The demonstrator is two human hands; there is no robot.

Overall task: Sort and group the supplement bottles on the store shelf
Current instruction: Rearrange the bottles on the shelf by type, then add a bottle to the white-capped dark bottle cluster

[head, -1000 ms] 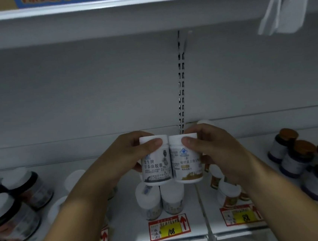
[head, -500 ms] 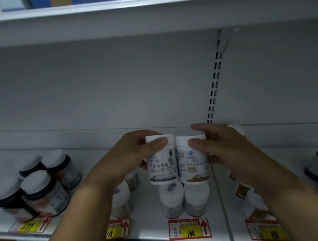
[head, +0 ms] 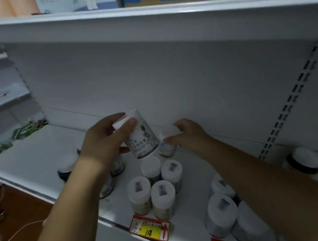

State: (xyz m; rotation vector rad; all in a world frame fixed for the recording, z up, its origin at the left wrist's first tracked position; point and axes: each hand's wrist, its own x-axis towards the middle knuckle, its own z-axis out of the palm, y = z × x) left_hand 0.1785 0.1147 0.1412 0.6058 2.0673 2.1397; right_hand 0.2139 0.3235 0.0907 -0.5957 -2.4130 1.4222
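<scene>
Two held bottles [head: 141,136], right hand [head: 189,135] hiding one, labels blurred

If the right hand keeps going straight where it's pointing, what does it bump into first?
Probably the white back wall of the shelf. The right hand, holding a small bottle, points toward it, and nothing shows between them, though depth is hard to judge.

A white store shelf [head: 41,159] carries white-capped bottles [head: 155,188] in clusters. Dark-banded jars [head: 302,162] stand alongside. Far left lies something green, perhaps packets [head: 27,129].
</scene>
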